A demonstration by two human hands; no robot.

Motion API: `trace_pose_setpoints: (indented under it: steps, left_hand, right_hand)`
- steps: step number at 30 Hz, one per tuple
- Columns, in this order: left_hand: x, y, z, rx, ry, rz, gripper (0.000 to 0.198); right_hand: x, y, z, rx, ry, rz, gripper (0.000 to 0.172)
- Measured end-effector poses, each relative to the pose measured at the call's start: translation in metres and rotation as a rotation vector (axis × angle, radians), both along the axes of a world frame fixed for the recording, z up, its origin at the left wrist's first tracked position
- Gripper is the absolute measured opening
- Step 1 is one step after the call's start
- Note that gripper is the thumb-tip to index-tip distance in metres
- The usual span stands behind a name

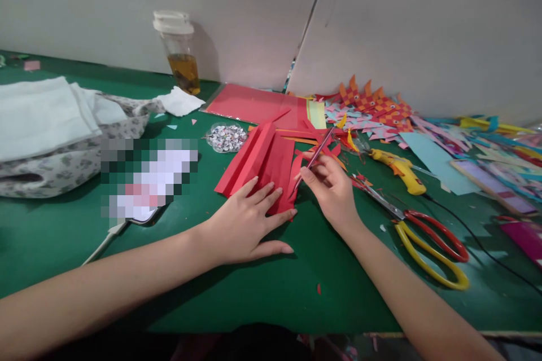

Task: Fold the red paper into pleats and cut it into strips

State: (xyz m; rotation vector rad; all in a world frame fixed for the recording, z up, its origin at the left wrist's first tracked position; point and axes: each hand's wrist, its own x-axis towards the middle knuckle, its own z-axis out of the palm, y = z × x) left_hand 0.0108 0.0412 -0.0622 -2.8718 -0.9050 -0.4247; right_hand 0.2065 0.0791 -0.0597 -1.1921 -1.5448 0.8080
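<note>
On the green tabletop point(271, 293), the pleated red paper point(266, 152) lies in front of the person, between the two forearms. The left hand point(253, 221) rests flat on its near part, fingers spread and thumb out on the green surface. The right hand point(332, 189) pinches a slim, dark-red, pen-like tool point(319, 149), slanted with its lower end at the paper's right side. Near the right forearm lie metal scissors with one red and one yellow handle point(434, 231); beyond them is a yellow glue gun point(402, 170). A clear round dish of small black-and-white pieces point(227, 138) sits just left of the paper.
</note>
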Motion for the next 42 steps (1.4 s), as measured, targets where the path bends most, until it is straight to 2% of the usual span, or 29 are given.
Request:
trace_pose_setpoints:
  steps: [3,11,17,29,37,42]
  left_hand:
    - [-0.0002,-0.0002,0.0005,0.009,0.012,0.007,0.062]
    - [0.0006,-0.002,0.0053,0.151,-0.104,-0.089,0.056]
    - [0.0012,0.0004,0.0099,0.128,-0.09,-0.112,0.057]
    - [-0.0003,0.001,0.009,0.11,-0.068,-0.117,0.057]
    - [-0.0002,-0.0004,0.0091,0.126,-0.073,-0.118,0.058]
    - [-0.0005,-0.0017,0.0076,0.153,-0.075,-0.14,0.058]
  right_hand:
    - [-0.0014,-0.0018,-0.0004,-0.037,-0.049,0.057,0.036]
    - [-0.001,0.0005,-0.0033,-0.024,-0.075,0.053,0.034]
    - [-0.0003,-0.0007,-0.0039,-0.036,-0.038,0.06,0.035]
    - [-0.0025,-0.0041,-0.0011,-0.116,0.025,0.103,0.031]
    - [0.0029,0.0036,-0.0051,-0.048,0.034,0.002,0.034]
    - [-0.0006,-0.0042,0.0005,-0.102,0.056,0.065,0.032]
